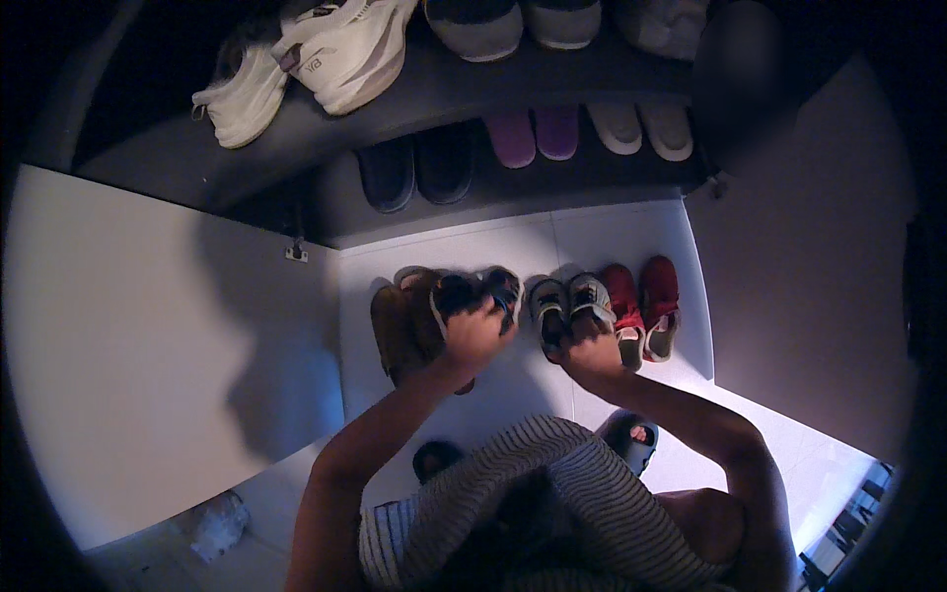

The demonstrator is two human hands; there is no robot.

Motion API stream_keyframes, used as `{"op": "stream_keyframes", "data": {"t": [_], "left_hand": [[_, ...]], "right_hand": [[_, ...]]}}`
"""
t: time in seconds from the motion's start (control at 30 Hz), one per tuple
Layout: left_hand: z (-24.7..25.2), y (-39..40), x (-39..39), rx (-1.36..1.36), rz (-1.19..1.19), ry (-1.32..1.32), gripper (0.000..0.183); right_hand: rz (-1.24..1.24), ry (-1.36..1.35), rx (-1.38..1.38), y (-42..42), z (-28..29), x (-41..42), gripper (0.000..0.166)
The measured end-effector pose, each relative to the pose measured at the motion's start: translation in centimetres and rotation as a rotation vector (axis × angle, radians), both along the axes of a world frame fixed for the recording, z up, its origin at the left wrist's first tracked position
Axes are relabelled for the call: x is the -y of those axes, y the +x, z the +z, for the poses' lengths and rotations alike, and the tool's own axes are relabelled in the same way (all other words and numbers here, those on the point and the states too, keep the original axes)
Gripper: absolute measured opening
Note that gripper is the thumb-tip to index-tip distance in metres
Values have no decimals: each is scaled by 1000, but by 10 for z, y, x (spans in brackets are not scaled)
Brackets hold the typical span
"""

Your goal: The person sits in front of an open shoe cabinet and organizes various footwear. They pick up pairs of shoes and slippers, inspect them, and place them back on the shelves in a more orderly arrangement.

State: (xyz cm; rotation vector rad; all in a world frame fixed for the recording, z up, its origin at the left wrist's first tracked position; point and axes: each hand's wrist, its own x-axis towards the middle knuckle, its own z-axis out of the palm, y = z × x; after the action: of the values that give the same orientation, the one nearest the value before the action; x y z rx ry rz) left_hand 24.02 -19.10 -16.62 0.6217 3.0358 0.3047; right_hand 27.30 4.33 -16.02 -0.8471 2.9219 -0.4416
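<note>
My left hand [477,337] is closed over the heel end of a pair of dark sneakers [506,284] with pale soles, its fingertips partly hidden. To the right, my right hand [592,355] grips the heels of a pair of grey-and-black sneakers [588,288]. Both pairs are at the pale tiled floor [536,392], toes pointing away from me; whether they touch it is unclear. Brown shoes [392,325] stand just left of the dark pair and partly behind my left forearm. Red shoes [658,288] stand beside the grey pair on its right.
Above the floor, a dark lower shelf [518,194] holds navy slippers [388,174], purple slippers [510,137] and beige slippers [618,127]. White sneakers [348,63] sit on the upper shelf [414,103]. Open cabinet doors flank me, left [148,355] and right [806,281]. A clear plastic bag [220,524] lies lower left.
</note>
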Motion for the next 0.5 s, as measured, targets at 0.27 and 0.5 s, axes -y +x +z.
{"op": "stream_keyframes", "data": {"t": [0.27,0.5], "left_hand": [[83,-22,-4,-31,-238,451,14],[301,-163,123,-927,100,127,47]], "right_hand": [[248,81,-196,14,-44,-4,40],[295,3,-48,26,-9,-2,20]]}}
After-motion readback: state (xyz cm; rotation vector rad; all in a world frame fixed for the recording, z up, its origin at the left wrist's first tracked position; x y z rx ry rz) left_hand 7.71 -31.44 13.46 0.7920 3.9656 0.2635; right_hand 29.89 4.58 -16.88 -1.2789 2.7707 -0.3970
